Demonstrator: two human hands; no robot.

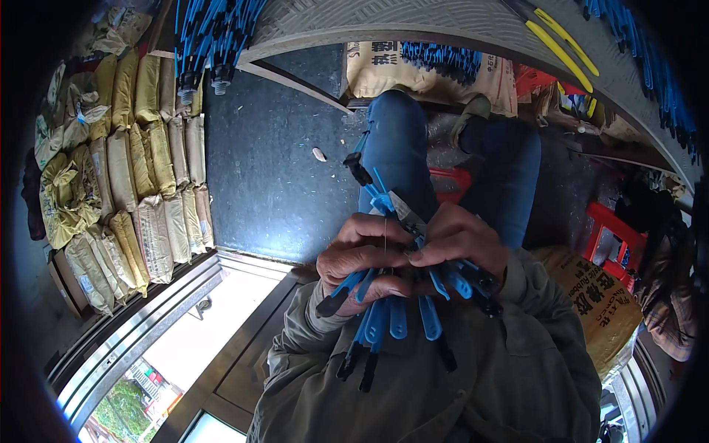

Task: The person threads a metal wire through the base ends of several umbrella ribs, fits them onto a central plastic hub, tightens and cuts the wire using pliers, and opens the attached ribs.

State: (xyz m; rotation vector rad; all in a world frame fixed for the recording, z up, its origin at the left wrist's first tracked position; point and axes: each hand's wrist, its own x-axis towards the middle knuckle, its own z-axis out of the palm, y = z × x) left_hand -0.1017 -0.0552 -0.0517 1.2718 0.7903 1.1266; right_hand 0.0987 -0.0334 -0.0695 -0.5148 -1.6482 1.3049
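Note:
In front of my chest, both hands hold a bunch of slim blue plastic strips with black ends. My left hand is closed round the left side of the bunch, with strips sticking out below its fingers. My right hand is closed on the right side, its thumb and fingertips pinching near the middle. More blue and black pieces stick out beyond the hands, toward my knees. A thin line like wire or thread runs by the left fingers. What the fingertips pinch is partly hidden.
Beyond my knees, a curved-looking worktable carries yellow-handled pliers and blue pieces. Another bunch hangs at its left. Stacked sacks line the left wall. Red stools and a brown sack stand at right.

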